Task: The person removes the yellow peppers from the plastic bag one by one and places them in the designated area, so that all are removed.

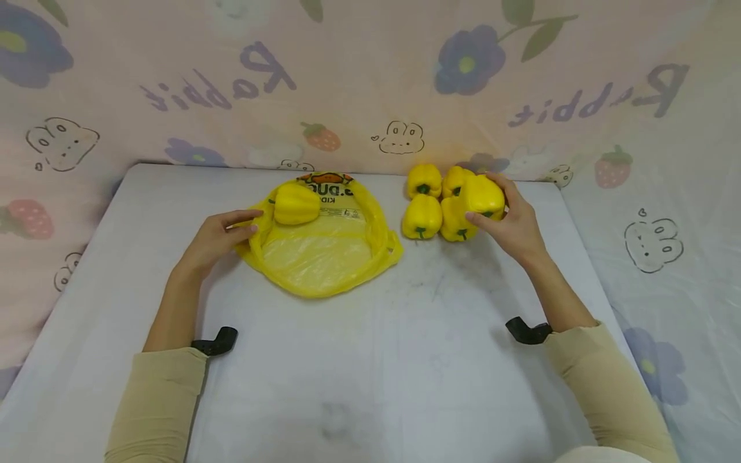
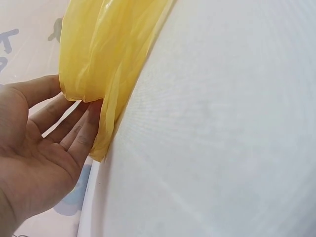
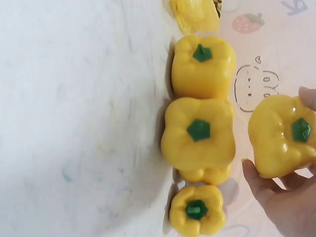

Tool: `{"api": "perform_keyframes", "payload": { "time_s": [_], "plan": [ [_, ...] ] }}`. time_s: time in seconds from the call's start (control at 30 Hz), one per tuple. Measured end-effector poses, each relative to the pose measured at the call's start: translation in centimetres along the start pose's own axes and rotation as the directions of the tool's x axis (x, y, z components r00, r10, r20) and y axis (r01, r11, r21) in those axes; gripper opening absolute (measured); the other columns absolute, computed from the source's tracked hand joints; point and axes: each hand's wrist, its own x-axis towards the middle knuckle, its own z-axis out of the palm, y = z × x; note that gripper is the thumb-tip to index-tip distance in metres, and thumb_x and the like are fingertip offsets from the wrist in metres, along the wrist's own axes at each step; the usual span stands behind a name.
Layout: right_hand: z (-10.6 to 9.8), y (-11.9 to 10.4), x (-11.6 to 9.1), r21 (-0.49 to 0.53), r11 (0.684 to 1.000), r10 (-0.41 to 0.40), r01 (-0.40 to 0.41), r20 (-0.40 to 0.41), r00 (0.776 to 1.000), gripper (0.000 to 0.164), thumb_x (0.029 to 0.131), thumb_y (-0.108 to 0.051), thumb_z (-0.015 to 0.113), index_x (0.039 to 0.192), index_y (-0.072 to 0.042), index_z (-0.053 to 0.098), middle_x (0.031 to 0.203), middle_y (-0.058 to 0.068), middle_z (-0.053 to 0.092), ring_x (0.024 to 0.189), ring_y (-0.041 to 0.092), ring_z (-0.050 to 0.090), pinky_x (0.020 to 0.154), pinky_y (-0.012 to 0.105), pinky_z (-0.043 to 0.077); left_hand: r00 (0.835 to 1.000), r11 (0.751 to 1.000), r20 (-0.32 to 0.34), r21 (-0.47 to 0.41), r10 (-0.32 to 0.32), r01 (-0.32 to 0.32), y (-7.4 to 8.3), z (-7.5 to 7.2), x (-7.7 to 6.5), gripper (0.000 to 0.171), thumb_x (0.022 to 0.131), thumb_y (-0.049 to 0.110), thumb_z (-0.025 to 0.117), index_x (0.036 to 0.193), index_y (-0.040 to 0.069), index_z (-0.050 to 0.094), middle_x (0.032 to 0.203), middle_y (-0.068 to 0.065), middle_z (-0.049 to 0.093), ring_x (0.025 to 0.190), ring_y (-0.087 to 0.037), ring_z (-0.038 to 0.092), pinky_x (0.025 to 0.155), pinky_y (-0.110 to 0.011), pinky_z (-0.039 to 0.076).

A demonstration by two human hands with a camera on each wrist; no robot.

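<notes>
A yellow plastic bag (image 1: 312, 289) lies with its mouth spread wide on the table, printing showing at its back. One yellow bell pepper (image 1: 297, 204) is within the bag's mouth at the back left, its stem pointing left. My left hand (image 1: 217, 238) holds the bag's left edge between thumb and fingers; in the left wrist view the fingertips are partly behind the yellow film (image 2: 106, 54). My right hand (image 1: 512, 222) grips another yellow bell pepper (image 3: 279, 138), raised above a group of several yellow bell peppers (image 1: 422, 217) to the right of the bag.
The white table (image 1: 370, 373) ends at the back against a pink curtain (image 1: 359, 83) printed with rabbits, flowers and strawberries. The grouped peppers sit close together near that back edge. Black wrist devices (image 1: 217, 341) are on both forearms.
</notes>
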Motion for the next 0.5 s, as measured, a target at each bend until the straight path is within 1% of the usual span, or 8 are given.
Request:
{"api": "perform_keyframes", "payload": {
  "time_s": [0.13,0.2,0.37,0.5],
  "plan": [
    [-0.8,0.6,-0.2,-0.003,1.000,0.028,-0.028,0.006,1.000,0.077,0.088,-0.028,0.077,0.153,-0.025,0.035,0.148,0.005,0.044,0.121,0.024,0.048,0.095,0.032,0.045,1.000,1.000,0.001,-0.001,0.002,-0.002,0.0,0.0,0.0,0.053,0.100,0.035,0.060,0.145,0.007,0.051,0.153,-0.014,0.041,0.130,-0.024,0.046,0.094,-0.022,0.042],
    [-1.1,1.1,-0.2,0.001,0.999,0.041,-0.041,0.015,0.999,0.077,0.089,-0.028,0.076,0.154,-0.027,0.035,0.150,0.005,0.043,0.122,0.025,0.046,0.097,0.033,0.044,1.000,1.000,0.003,0.000,0.001,-0.001,0.0,0.1,0.0,0.053,0.100,0.034,0.060,0.145,0.007,0.051,0.154,-0.015,0.040,0.131,-0.026,0.045,0.095,-0.023,0.042],
    [-1.8,2.0,-0.2,0.010,0.998,0.065,-0.065,0.021,0.998,0.078,0.090,-0.026,0.075,0.155,-0.029,0.034,0.154,0.005,0.039,0.127,0.026,0.043,0.101,0.036,0.041,1.000,1.000,0.001,-0.009,-0.014,0.014,0.0,0.1,0.2,0.051,0.101,0.031,0.060,0.145,0.008,0.051,0.155,-0.013,0.039,0.134,-0.026,0.043,0.094,-0.021,0.041],
    [-2.2,2.8,-0.1,0.016,0.997,0.075,-0.075,0.004,0.997,0.078,0.090,-0.025,0.075,0.155,-0.029,0.034,0.154,0.004,0.038,0.128,0.025,0.042,0.101,0.036,0.039,1.000,1.000,0.002,-0.018,-0.024,0.024,-0.1,0.0,0.3,0.051,0.101,0.029,0.060,0.145,0.008,0.051,0.155,-0.013,0.038,0.135,-0.025,0.042,0.099,-0.027,0.040]
  ]
}}
